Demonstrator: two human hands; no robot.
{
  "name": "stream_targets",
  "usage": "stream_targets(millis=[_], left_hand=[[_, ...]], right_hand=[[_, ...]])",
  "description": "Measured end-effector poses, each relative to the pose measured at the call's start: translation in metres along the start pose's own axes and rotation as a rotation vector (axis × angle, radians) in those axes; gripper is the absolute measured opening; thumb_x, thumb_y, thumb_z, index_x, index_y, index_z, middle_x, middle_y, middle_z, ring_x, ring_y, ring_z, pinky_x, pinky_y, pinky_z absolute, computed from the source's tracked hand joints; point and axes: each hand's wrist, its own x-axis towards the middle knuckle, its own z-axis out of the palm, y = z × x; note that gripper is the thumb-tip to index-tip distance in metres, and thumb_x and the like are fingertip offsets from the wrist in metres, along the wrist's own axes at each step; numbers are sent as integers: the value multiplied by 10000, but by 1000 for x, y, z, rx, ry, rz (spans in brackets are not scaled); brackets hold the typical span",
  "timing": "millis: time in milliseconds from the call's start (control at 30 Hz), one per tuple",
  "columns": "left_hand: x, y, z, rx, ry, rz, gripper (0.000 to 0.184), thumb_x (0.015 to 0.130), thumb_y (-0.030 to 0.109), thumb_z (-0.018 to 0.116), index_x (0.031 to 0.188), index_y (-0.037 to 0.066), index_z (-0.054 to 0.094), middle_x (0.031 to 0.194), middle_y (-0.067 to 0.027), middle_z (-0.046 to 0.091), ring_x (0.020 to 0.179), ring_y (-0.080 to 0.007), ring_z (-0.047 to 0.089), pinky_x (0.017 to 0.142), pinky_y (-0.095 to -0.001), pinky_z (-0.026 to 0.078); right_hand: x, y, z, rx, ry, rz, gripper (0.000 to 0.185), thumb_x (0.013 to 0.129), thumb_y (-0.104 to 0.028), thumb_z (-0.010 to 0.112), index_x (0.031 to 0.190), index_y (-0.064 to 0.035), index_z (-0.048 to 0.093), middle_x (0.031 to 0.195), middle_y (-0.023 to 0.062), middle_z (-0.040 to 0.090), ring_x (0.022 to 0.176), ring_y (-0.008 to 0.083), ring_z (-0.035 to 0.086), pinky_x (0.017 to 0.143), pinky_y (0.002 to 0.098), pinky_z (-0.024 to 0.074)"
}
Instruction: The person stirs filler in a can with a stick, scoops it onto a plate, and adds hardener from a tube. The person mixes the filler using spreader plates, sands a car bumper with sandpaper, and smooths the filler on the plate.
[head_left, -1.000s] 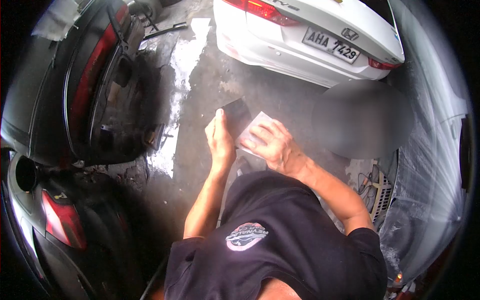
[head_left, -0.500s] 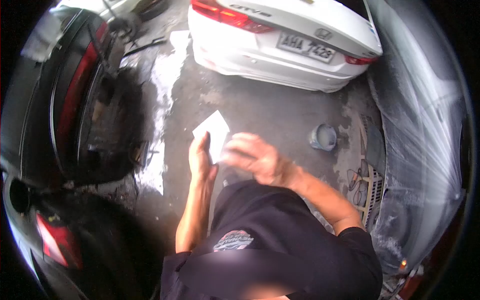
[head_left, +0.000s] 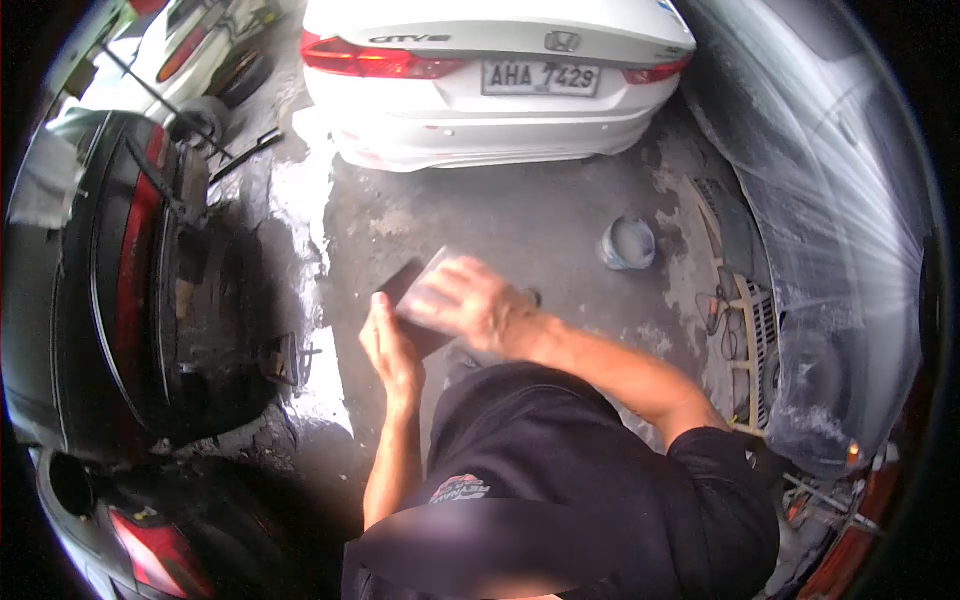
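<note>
A stiff-looking sheet, apparently sandpaper (head_left: 402, 281), is held in front of my chest above the floor. It looks dark on one part and pale greyish on another. My left hand (head_left: 391, 345) grips its near left edge, with the thumb up along the side. My right hand (head_left: 484, 304) lies over the pale part on the right, its fingers blurred by motion. I cannot make out whether those fingers grip the sheet or only press on it.
A white car (head_left: 500, 125) stands ahead. On the left are a dark bumper-like part (head_left: 75, 290) and a dark car's red tail light (head_left: 155, 550). A bucket (head_left: 628, 243) sits right of centre, near a slatted grille (head_left: 758, 350) and a plastic-covered car (head_left: 840, 250).
The sheet showed white before; now a dark surface shows too. My right hand has moved left onto it. The view has shifted, with the white car now further left.
</note>
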Motion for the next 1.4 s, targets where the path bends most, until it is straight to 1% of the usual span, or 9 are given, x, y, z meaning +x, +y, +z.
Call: stream_targets(millis=[200, 400, 467, 600, 867, 967, 1100, 1267, 1400], left_hand=[[9, -1, -14, -87, 123, -25, 465, 1135, 383, 484, 1014, -24, 674, 892, -32, 657, 802, -111, 573, 720, -297, 480], [14, 22, -12, -204, 281, 101, 404, 1115, 375, 551, 1003, 1, 656, 1022, -69, 690, 909, -143, 640, 818, -315, 533], [7, 19, -8, -313, 171, -177, 307, 1070, 299, 643, 1097, -5, 661, 1045, -78, 697, 944, -152, 663, 851, -330, 553], [-9, -3, -6, -617, 20, -567, 247, 1006, 117, 644, 1231, 20, 667, 1172, -88, 724, 1098, -215, 693, 940, -377, 577], [-9, 29, -5, -432, 4, -188, 246, 1083, 246, 617, 1181, 29, 677, 1092, -76, 729, 1005, -180, 703, 921, -346, 571], [-7, 4, -4, 22, -160, -126, 491, 1139, 429, 467, 949, 26, 672, 907, 15, 622, 799, -91, 505, 733, -284, 436], [-10, 2, 23, 71, 121, 78, 476, 1129, 422, 500, 870, 34, 593, 802, 36, 509, 774, -84, 430, 693, -284, 371], [10, 4, 4, -136, 236, -88, 538, 1094, 462, 547, 1237, -43, 667, 1207, -143, 695, 1074, -249, 670, 943, -390, 540], [26, 14, -6, -162, 191, 46, 563, 1113, 453, 522, 1297, -64, 648, 1208, -139, 686, 1094, -200, 630, 988, -342, 501]], right_hand=[[-41, -16, 11, 67, -114, 78, 503, 830, -129, 631, 1330, -118, 686, 1277, 154, 607, 1222, 367, 582, 1091, 502, 475], [-45, -6, -7, 384, -101, 218, 574, 776, 23, 629, 1334, -94, 698, 1262, 165, 648, 1241, 369, 598, 1074, 476, 508], [-23, -18, -31, 400, 109, 163, 566, 794, 29, 661, 1344, -102, 695, 1271, 150, 648, 1284, 380, 586, 1086, 469, 515], [-30, -32, -33, 255, -17, 22, 546, 850, -15, 682, 1386, -118, 668, 1360, 199, 587, 1343, 381, 544, 1109, 487, 504], [-74, 12, 0, 324, 27, 396, 621, 879, 38, 575, 1480, -118, 596, 1306, 192, 615, 1254, 393, 589, 1092, 517, 486], [-31, 4, -32, 137, 102, 275, 499, 883, -52, 617, 1376, -110, 665, 1278, 181, 643, 1240, 362, 612, 1094, 525, 479], [-36, -18, -6, -37, 78, 95, 381, 867, -161, 676, 1240, -113, 733, 1270, 140, 646, 1215, 346, 611, 1069, 505, 479], [-66, -9, 4, 1, -62, 137, 381, 839, -126, 671, 1212, -120, 746, 1190, 134, 659, 1176, 330, 619, 1049, 498, 483], [-49, -5, -22, 353, 51, 301, 416, 912, -45, 634, 1315, -100, 721, 1297, 163, 653, 1223, 356, 617, 1051, 490, 523]])
